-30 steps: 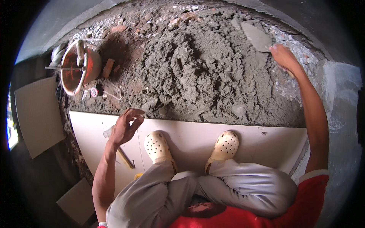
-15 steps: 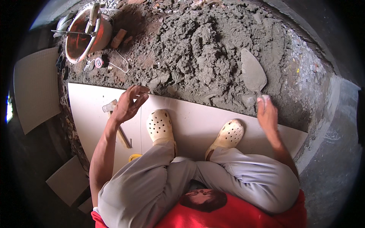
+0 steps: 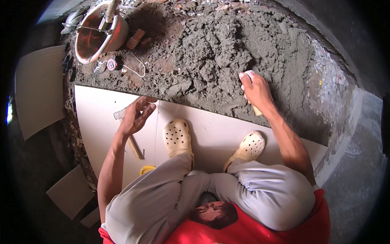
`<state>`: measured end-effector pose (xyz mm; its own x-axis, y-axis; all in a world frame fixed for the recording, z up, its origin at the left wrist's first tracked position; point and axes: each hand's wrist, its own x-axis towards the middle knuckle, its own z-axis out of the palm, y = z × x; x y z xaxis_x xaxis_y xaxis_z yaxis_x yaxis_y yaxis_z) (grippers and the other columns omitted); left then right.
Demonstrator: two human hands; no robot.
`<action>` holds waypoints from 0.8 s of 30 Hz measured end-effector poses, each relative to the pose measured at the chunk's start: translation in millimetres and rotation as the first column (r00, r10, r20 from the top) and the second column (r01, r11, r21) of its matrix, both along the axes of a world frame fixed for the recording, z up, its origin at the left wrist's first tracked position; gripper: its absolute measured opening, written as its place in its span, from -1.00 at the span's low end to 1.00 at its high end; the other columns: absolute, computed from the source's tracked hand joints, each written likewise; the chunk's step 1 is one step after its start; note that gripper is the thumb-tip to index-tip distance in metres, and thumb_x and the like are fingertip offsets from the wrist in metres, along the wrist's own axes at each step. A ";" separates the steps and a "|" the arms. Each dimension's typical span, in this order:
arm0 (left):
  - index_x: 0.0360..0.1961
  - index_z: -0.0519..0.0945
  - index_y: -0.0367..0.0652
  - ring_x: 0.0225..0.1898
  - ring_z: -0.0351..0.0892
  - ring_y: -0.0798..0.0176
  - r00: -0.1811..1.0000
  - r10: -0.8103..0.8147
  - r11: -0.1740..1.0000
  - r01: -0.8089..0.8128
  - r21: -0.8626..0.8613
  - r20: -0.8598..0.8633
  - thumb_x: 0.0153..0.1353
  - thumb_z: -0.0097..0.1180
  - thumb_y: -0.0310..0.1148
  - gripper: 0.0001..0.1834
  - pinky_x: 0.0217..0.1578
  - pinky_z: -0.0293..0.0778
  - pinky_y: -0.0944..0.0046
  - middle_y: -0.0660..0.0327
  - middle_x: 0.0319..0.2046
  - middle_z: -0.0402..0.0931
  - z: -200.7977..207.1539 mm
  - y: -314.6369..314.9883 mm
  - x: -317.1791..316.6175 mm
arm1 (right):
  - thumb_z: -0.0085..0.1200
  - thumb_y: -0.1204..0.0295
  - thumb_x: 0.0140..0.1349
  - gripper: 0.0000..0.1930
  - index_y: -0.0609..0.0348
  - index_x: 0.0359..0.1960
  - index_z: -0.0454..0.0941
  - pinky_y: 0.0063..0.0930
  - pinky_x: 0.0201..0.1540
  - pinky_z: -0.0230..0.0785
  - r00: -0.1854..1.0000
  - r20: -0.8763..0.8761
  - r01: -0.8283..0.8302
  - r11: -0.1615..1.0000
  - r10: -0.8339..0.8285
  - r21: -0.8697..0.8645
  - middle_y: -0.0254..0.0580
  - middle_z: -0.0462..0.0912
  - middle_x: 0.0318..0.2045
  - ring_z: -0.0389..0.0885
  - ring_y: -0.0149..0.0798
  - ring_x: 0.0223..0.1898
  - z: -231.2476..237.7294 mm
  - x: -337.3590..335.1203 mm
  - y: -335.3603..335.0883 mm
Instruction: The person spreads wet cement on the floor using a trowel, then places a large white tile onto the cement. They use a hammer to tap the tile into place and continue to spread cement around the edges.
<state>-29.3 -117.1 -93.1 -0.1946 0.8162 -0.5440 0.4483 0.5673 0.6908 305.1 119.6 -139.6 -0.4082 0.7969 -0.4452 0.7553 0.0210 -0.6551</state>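
Observation:
My right hand (image 3: 259, 91) is wrapped round the handle of a trowel (image 3: 257, 110), with the pale handle end sticking out below the palm. The trowel's blade is out of sight, beyond the hand among the lumps of grey wet mortar (image 3: 211, 61). My left hand (image 3: 138, 116) hovers by the edge of the white tiles (image 3: 95, 126), fingers loosely bent and apart from the thumb, holding nothing. Partly beneath it lies a hammer (image 3: 135, 148) with a wooden handle. Both my feet, in cream clogs (image 3: 177, 136), rest on the tiles.
A bucket (image 3: 122, 36) tilts at the back left, beside a broken brick piece (image 3: 135, 39). A small reel with white string (image 3: 111, 64) lies on the rubble. Loose tiles (image 3: 40, 91) stand at the left. A yellow round object (image 3: 146, 169) sits near my left leg.
My right hand has swung left and away from me over the mortar, turning the trowel so its blade no longer shows. My left hand stays near the tile edge. The view has shifted slightly.

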 end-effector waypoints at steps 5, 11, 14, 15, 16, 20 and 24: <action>0.08 0.63 -0.20 -0.12 0.67 0.06 0.998 -0.046 0.999 0.047 0.015 -0.049 0.48 0.12 -0.06 -0.58 -0.07 0.57 0.11 0.00 -0.06 0.64 -1.3 -1.6 -4.4 | 0.00 0.14 0.54 -0.67 0.17 -0.10 0.58 -0.56 -0.67 0.28 0.984 -0.153 0.064 0.985 -0.089 -0.160 -0.36 0.55 -0.48 0.41 -0.54 -0.65 29.1 13.8 9.4; -0.06 0.66 -0.21 -0.21 0.69 0.07 0.980 0.104 0.989 -0.083 0.126 -0.171 0.44 0.16 -0.20 -0.71 -0.19 0.59 0.13 0.02 -0.19 0.67 -31.5 -13.7 -14.7 | 0.01 0.19 0.51 -0.67 0.23 -0.01 0.59 -0.60 -0.57 0.28 0.992 -0.122 0.019 0.988 -0.038 -0.154 -0.35 0.56 -0.42 0.42 -0.56 -0.58 89.8 17.5 14.2; -0.12 0.68 -0.23 -0.32 0.66 0.13 0.925 0.295 0.951 -0.259 0.170 -0.239 0.40 0.15 -0.30 -0.78 -0.26 0.56 0.16 0.04 -0.23 0.68 -51.0 -23.2 -22.5 | 0.01 0.22 0.49 -0.64 0.29 0.06 0.58 -0.62 -0.54 0.26 0.990 -0.141 -0.043 0.981 0.017 -0.187 -0.32 0.57 -0.40 0.44 -0.55 -0.55 122.8 8.5 9.1; -0.10 0.68 -0.22 -0.25 0.68 0.09 0.906 0.308 0.946 -0.258 0.197 -0.290 0.40 0.16 -0.30 -0.78 -0.21 0.58 0.13 0.03 -0.19 0.68 -55.9 -27.3 -25.2 | 0.01 0.22 0.49 -0.64 0.30 0.06 0.57 -0.62 -0.54 0.27 0.988 -0.152 -0.055 0.978 0.024 -0.202 -0.31 0.58 -0.39 0.44 -0.56 -0.54 132.0 2.8 6.1; -0.08 0.68 -0.21 -0.18 0.70 0.05 0.883 0.320 0.944 -0.264 0.200 -0.343 0.40 0.16 -0.31 -0.78 -0.16 0.59 0.10 0.02 -0.16 0.68 -60.9 -31.0 -26.9 | 0.01 0.23 0.49 -0.63 0.31 0.07 0.57 -0.63 -0.54 0.27 0.991 -0.137 -0.038 0.974 0.007 -0.222 -0.31 0.58 -0.39 0.44 -0.56 -0.54 140.6 -3.1 2.2; -0.18 0.68 -0.23 -0.36 0.61 0.08 0.789 0.474 0.867 -0.343 0.361 -0.391 0.33 0.17 -0.38 -0.84 -0.25 0.53 0.12 0.04 -0.31 0.63 -81.7 -37.3 -30.4 | 0.00 0.23 0.50 -0.61 0.35 0.10 0.52 -0.63 -0.53 0.31 0.933 -0.356 -0.168 0.934 0.048 -0.315 -0.30 0.57 -0.36 0.47 -0.56 -0.51 158.3 -29.5 -12.7; -0.17 0.69 -0.18 -0.20 0.57 0.00 0.696 0.533 0.822 -0.291 0.490 -0.481 0.25 0.22 -0.43 -0.85 -0.11 0.49 0.05 0.05 -0.28 0.61 -101.8 -36.7 -26.9 | -0.11 0.21 0.52 -0.60 0.33 0.11 0.47 -0.58 -0.54 0.38 0.778 -0.579 -0.225 0.751 -0.244 -0.620 -0.19 0.57 -0.33 0.51 -0.47 -0.51 135.8 -54.2 -41.4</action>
